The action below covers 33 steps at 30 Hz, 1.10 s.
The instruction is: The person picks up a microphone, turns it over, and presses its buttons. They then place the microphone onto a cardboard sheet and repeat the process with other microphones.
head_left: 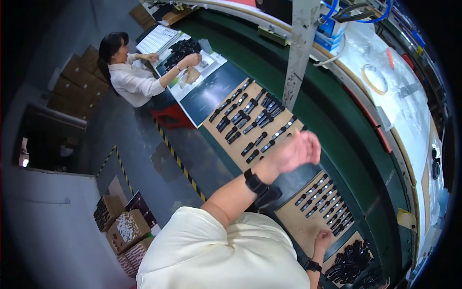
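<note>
My left hand [296, 151] is raised over the near end of a brown board [226, 132]. Its fingers are loosely bent and slightly blurred, with nothing visible in them. Rows of short black stick-shaped pieces [250, 127] with pale spots lie on that board. Lower right, my right hand [324, 238] rests close to a second brown board [293, 224], fingers drawn together; whatever they hold is too small to make out. More black pieces [325, 200] stand in slanted rows on this board. Beside my right wrist, a heap of loose black parts [351, 262] lies on another board.
Across the dark green bench [385, 200], a co-worker [130, 77] sits handling parts near a black pile [180, 53]. A metal post [298, 53] rises from the bench. Opposite stands a plastic-covered worktable [394, 91]. Boxes of parts [127, 229] are on the floor at left.
</note>
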Each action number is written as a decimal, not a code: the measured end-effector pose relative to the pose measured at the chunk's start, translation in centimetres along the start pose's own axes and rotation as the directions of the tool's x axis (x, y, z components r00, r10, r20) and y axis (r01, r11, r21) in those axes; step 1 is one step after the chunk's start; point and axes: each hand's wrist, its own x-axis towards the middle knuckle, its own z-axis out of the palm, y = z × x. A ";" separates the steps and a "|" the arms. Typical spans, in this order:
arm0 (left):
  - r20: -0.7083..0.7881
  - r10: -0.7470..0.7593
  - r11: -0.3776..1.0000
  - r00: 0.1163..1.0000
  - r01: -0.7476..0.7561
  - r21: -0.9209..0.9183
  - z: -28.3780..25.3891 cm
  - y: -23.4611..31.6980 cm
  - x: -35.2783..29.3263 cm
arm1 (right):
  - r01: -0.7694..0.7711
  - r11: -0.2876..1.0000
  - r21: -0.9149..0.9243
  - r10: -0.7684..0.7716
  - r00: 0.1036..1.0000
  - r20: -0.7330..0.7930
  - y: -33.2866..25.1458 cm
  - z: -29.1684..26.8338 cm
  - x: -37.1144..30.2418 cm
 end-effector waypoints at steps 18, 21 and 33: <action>-0.585 -0.371 -0.552 0.721 0.336 0.764 -8.3 -12.9 -9.4 | -0.024 0.986 0.168 0.038 0.996 -0.084 9.3 -1.8 -5.4; -0.643 -0.439 -0.660 0.627 0.260 0.705 -10.1 -12.9 -10.3 | -0.041 0.979 0.198 0.058 0.995 -0.078 10.3 -2.3 -5.5; -0.671 -0.395 -0.787 0.628 0.146 0.600 -12.0 -15.2 -12.7 | -0.178 0.964 0.200 0.206 0.970 -0.127 9.9 -5.5 -8.5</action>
